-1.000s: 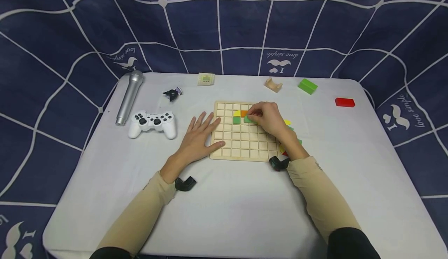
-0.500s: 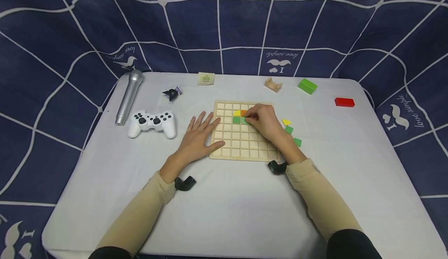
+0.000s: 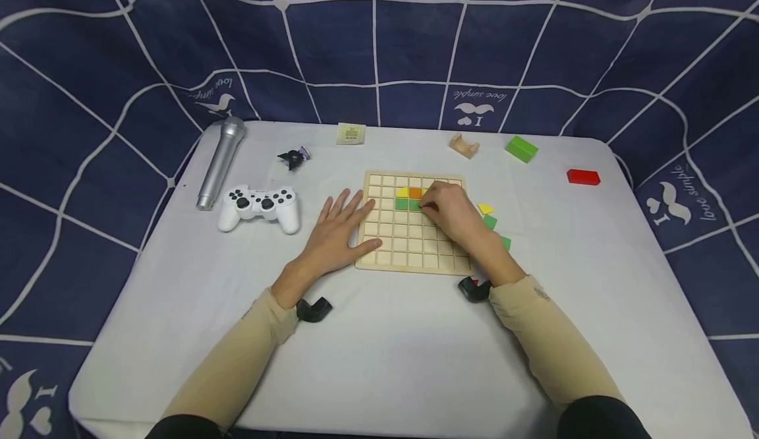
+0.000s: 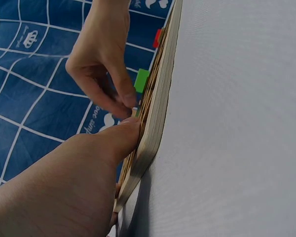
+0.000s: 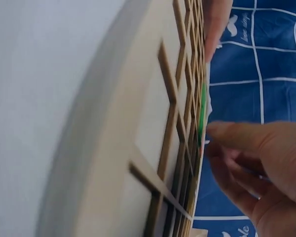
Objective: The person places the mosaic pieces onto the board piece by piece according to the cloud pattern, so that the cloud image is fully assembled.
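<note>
- The wooden grid board (image 3: 412, 241) lies flat in the middle of the table (image 3: 385, 360), which has a white cover.
- The left hand (image 3: 335, 231) rests flat at the left edge of the board. Its fingers (image 3: 350, 203) are straight and a little spread, and the thumb touches the lower left corner of the board.
- The right hand (image 3: 453, 209) is over the upper right part of the board. Its fingers (image 4: 119, 101) are curled and pressed together at the tips, and they pinch or press a small green tile (image 3: 417, 205) there; the tile is mostly hidden, so I cannot tell which of the two.
- In the grid, a yellow tile (image 3: 401, 192) and an orange tile (image 3: 415, 192) sit side by side, and another green tile (image 3: 401, 204) sits just under the yellow one, beside the tile at the fingers.
- On the table just right of the board lie loose pieces: a yellow piece (image 3: 485, 208) and two green pieces (image 3: 490, 221), partly behind the right wrist.
- A white game controller (image 3: 259, 207) lies left of the left hand, and a silver microphone (image 3: 221, 161) lies beside it, further left.
- At the far edge of the table there are a small black figure (image 3: 292, 157), a small pale card (image 3: 350, 134), a wooden arch block (image 3: 464, 144), a green block (image 3: 522, 148) and a red block (image 3: 584, 176).
- A dark blue cloth (image 3: 379, 43) with white lines hangs behind the table.
</note>
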Motion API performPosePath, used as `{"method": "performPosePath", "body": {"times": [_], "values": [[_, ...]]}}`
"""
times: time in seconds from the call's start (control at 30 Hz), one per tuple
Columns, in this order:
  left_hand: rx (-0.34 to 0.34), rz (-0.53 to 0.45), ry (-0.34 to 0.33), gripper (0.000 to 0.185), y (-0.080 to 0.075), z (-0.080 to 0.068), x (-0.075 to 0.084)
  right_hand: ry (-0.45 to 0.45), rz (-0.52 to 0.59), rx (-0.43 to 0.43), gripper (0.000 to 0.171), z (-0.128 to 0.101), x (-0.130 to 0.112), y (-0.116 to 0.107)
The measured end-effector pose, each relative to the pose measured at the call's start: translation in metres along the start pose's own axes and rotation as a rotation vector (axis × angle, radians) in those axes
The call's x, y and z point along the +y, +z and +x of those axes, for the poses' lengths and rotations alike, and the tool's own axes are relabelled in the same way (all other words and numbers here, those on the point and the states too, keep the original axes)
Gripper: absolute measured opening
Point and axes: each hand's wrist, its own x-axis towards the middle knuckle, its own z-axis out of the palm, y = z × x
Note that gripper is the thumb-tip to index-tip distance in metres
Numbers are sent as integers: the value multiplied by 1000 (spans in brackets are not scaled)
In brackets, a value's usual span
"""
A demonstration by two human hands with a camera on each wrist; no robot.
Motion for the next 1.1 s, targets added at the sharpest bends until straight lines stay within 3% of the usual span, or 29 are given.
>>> {"method": "performPosePath", "body": {"times": [0.2, 0.43, 0.63, 0.73, 0.93, 1.1], "values": [[-1, -1, 3, 88, 0, -1, 1, -31, -24, -67, 24, -3, -7, 2], [4, 1, 7, 89, -1, -1, 1, -39, -57, -51, 20, -8, -10, -1], [4, -4, 6, 88, 0, -1, 1, -102, -53, -97, 38, -4, -16, 5], [2, -8, 5, 89, 1, -1, 1, -122, -53, -125, 40, -5, -16, 5], [-1, -3, 3, 89, 1, 0, 2, -130, -30, -82, 30, -13, -11, -1], [5, 5, 0, 89, 1, 0, 1, -68, 3, -21, 32, -21, 2, -10]]}}
